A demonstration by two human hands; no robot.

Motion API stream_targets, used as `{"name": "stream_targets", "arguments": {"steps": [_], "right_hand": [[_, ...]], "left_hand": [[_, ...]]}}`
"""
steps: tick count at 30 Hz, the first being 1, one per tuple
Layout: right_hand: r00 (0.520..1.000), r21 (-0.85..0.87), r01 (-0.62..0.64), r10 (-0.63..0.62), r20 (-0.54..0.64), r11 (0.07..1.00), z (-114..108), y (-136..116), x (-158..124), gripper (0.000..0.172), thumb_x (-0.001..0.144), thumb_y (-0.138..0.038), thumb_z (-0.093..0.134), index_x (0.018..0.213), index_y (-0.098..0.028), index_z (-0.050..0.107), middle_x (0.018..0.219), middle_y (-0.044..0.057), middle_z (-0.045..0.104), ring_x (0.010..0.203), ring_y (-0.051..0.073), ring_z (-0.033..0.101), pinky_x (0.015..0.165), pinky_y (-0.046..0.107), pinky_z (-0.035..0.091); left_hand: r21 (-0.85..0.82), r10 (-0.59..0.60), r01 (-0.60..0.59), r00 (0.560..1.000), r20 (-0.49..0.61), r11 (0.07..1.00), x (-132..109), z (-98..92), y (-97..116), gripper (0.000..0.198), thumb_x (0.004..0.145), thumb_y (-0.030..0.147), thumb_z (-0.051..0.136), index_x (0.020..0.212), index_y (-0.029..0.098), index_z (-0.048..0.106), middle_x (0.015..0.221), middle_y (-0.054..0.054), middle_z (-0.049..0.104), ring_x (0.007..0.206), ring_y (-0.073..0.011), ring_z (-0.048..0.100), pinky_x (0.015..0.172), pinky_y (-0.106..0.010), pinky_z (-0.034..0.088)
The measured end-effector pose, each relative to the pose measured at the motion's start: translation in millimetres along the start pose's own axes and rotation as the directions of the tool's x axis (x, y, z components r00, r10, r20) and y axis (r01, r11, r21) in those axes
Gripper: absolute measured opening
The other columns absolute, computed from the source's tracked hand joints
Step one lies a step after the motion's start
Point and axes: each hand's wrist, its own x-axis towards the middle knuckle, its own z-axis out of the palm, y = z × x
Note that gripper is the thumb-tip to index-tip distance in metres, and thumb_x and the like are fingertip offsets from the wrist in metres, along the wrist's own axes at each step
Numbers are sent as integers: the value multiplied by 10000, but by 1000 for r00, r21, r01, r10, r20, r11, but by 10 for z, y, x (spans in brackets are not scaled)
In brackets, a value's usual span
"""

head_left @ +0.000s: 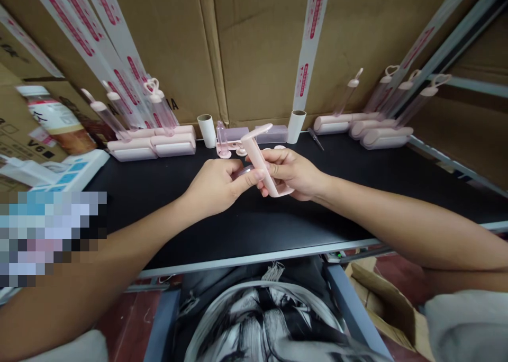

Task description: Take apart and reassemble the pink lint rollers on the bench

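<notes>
Both hands meet over the middle of the black table top (246, 219). My right hand (296, 174) is closed round a pink plastic handle piece (260, 158) that slants up and to the left. My left hand (216, 184) pinches a small clear pinkish part (244, 170) against the handle's lower half, thumb pressed to it. Just behind the hands lie loose pink parts (230, 145) and a clear pink cover (272, 133).
Finished pink rollers with upright clear handles stand in groups at back left (153, 142) and back right (383, 132). Two white paper tubes (207, 130) (296, 125) stand by the cardboard wall. A screwdriver (316, 138) lies at the back. A carton is under the table at right (381, 293).
</notes>
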Motion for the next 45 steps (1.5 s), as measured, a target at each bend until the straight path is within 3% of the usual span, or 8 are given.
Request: {"name": "stream_targets", "arguments": {"steps": [5,12,19,23,28,33,39,45], "right_hand": [[984,-24,-78,81,161,997,-40,-29,-46,435,869,-517,925,1031,-158,739,776,21,796,640,162,791,554,223,636],[990,-71,-25,35,136,997,-26,-8,-67,470,849,-565,926,982,-158,731,757,30,797,619,172,790,551,236,646],[983,-257,127,-155,-93,958,6,-190,-154,508,753,-620,969,947,-206,747,721,24,772,586,191,745,543,303,631],[853,-470,221,-403,-332,855,-132,-456,-257,525,770,-640,941,1080,-281,715,782,20,766,630,223,722,566,357,604],[738,-758,18,-520,-429,652,-766,-467,-100,461,866,-630,818,1055,-243,654,819,52,758,683,229,706,613,351,550],[780,-913,-378,-479,-403,152,-1287,-324,108,261,975,-353,637,1071,-164,790,826,84,769,753,239,685,718,346,492],[882,-837,-419,-378,-282,-352,-1296,-237,412,405,1026,-252,516,1238,-121,835,1249,207,743,1151,333,643,1005,420,474],[906,-787,-419,-262,-332,-453,-1160,-117,606,426,1049,-237,468,1241,-127,831,1239,221,746,1105,343,690,808,392,470]], "left_hand": [[-358,175,-56,935,308,932,-8,-23,-10,535,1030,662,632,992,168,834,995,-87,850,933,-222,767,882,-312,547],[-355,182,-57,927,329,933,8,-14,35,566,1020,696,619,968,176,835,972,-90,845,937,-232,771,888,-317,560],[50,15,-13,999,-44,999,25,-120,-78,633,951,699,644,587,188,559,549,5,489,568,-133,457,562,-302,293],[108,35,-7,966,-258,994,-12,-275,-148,663,951,691,609,570,212,351,559,29,336,575,-108,330,574,-299,230],[48,93,-86,982,-165,995,-69,-188,-38,648,938,682,626,579,203,380,569,34,357,584,-104,330,588,-296,244],[71,29,-24,997,-74,997,-75,-71,-147,643,914,704,648,571,193,460,549,34,413,575,-109,366,588,-294,267],[56,-46,44,999,28,997,-54,-10,-281,639,892,743,656,594,198,506,557,30,469,567,-117,410,574,-286,288],[85,-67,61,995,69,994,-83,33,-254,662,876,791,650,603,210,487,562,25,485,561,-127,420,572,-299,269]]}}
